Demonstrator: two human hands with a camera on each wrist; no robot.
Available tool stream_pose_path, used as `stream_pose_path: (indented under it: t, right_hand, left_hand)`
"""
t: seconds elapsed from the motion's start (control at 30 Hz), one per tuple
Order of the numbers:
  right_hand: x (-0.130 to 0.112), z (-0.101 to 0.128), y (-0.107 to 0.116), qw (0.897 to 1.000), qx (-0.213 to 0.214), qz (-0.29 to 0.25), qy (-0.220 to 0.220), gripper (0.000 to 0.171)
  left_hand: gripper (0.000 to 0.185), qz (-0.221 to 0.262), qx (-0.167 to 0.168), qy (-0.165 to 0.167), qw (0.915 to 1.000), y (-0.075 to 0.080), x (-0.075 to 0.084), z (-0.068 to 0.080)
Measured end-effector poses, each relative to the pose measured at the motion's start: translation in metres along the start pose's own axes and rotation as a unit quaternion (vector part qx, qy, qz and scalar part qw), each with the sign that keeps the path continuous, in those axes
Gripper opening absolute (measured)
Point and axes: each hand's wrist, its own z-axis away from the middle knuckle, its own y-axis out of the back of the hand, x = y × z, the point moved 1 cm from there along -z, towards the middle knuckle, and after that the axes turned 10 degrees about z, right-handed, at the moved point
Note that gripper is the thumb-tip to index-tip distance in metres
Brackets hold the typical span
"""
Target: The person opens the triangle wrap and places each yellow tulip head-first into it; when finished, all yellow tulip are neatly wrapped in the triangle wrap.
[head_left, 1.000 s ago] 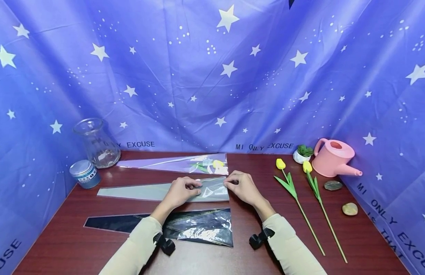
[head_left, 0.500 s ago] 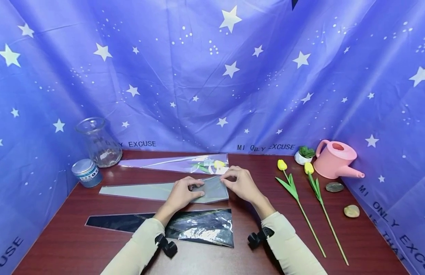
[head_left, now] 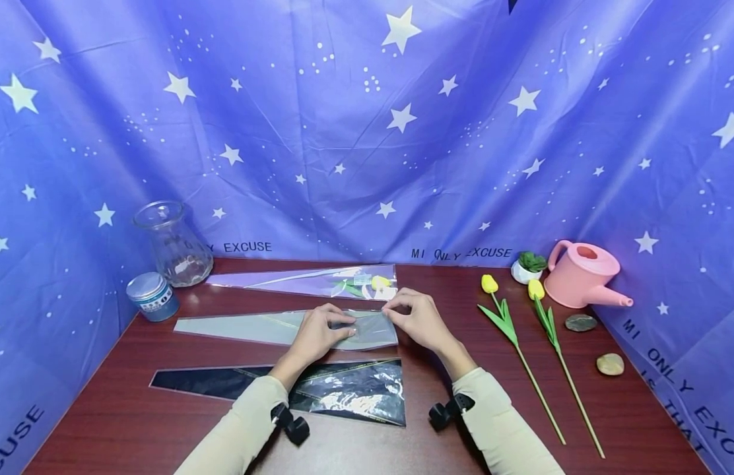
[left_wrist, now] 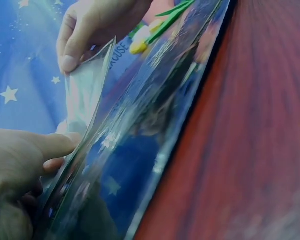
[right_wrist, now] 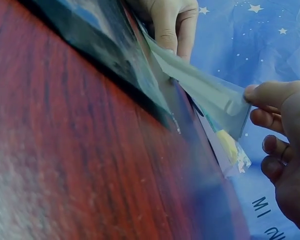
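A long, tapering grey clear-plastic flower sleeve (head_left: 236, 328) lies across the middle of the table. My left hand (head_left: 316, 333) bears on it near its wide end, thumb and fingers pinching the plastic. My right hand (head_left: 420, 320) pinches the far corner of that wide end between thumb and index finger. In the right wrist view the sleeve's wide end (right_wrist: 210, 92) stands raised off the table. Nearer me lies a black sleeve (head_left: 349, 392), flat and shiny. Beyond the grey one is a purple sleeve (head_left: 296, 284) with a yellow tulip (head_left: 380, 284) inside.
Two loose yellow tulips (head_left: 506, 323) lie on the right, beside two stones (head_left: 610, 364). Behind them stand a pink watering can (head_left: 581, 277) and a small potted plant (head_left: 528, 267). A glass vase (head_left: 179, 254) and a blue jar (head_left: 153, 298) occupy the back left.
The grey sleeve's wide end, flatter and glossy before, now curves up between my hands. My right hand has shifted slightly left with the corner. The head view has moved a little.
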Motion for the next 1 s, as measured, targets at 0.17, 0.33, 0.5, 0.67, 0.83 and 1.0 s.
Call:
stream_pose_path:
  t: [0.17, 0.33, 0.5, 0.67, 0.83, 1.0]
  right_hand:
    - [-0.001, 0.000, 0.001, 1.000, -0.014, -0.008, -0.006, 0.002]
    - [-0.002, 0.000, -0.001, 1.000, -0.007, -0.014, -0.016, 0.005]
    - [-0.002, -0.001, -0.002, 0.999, 0.007, -0.028, -0.027, 0.007]
    - [-0.001, -0.001, -0.003, 0.999, 0.000, -0.037, -0.032, 0.006]
    - [-0.001, 0.001, -0.002, 0.998, -0.009, -0.042, -0.038, 0.004]
    - [0.002, 0.008, 0.013, 0.998, -0.009, -0.040, -0.042, 0.007]
  left_hand:
    - [0.017, 0.002, 0.004, -0.003, 1.0000, -0.001, 0.000, 0.000]
    - [0.015, 0.005, 0.012, -0.004, 0.9999, 0.000, 0.001, 0.000]
    - [0.026, 0.016, 0.017, 0.002, 0.9997, 0.001, 0.004, 0.001]
    - [0.022, 0.004, 0.026, 0.006, 0.9996, 0.000, 0.004, 0.000]
    - [0.013, -0.002, 0.034, -0.006, 0.9994, 0.000, 0.004, 0.000]
    - [0.008, 0.010, 0.036, -0.005, 0.9993, 0.001, 0.005, 0.002]
